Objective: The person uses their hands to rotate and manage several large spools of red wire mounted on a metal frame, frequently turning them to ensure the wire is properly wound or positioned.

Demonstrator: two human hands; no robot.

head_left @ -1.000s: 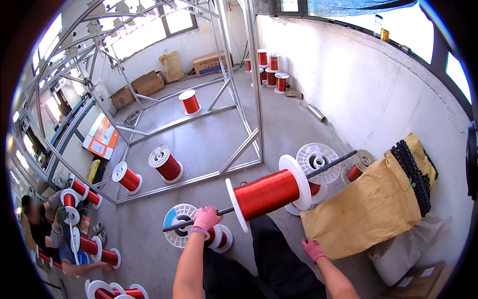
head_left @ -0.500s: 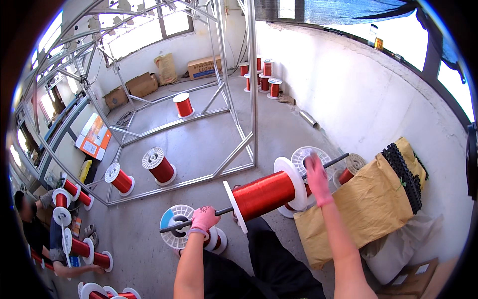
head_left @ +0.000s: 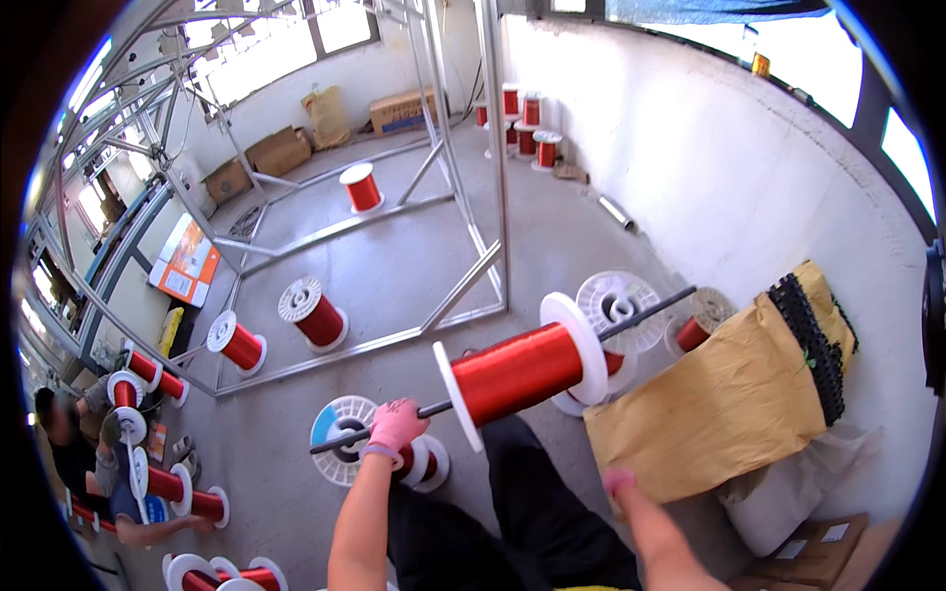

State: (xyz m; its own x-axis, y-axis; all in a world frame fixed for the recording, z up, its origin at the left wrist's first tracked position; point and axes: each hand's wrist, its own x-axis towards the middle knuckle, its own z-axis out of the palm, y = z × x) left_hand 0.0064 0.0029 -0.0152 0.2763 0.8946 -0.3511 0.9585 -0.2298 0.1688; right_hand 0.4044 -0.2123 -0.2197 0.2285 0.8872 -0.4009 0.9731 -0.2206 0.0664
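In a pink glove, my left hand (head_left: 396,426) is wrapped round a dark rod (head_left: 434,407). The rod runs through the middle of a large spool of red wire (head_left: 517,379) with white flanges, tilted up to the right. My right hand (head_left: 619,483), also gloved in pink, is off the spool, low beside a brown paper sack (head_left: 700,428); its fingers are not clear. Beneath the rod's left end stands a white-flanged spool (head_left: 340,433) with a blue patch. Behind the right flange is another white spool (head_left: 619,300); whether anything supports the rod there, I cannot tell.
A metal frame (head_left: 365,340) stands ahead, with red spools (head_left: 315,315) inside it. More spools (head_left: 532,128) are stacked by the right wall. At the left, a co-worker (head_left: 74,458) sits among several spools. A carton (head_left: 813,552) lies at lower right.
My right hand has come away from the spool's right flange, down and back towards me. My left hand keeps its hold on the rod, with the spool nearly in place.
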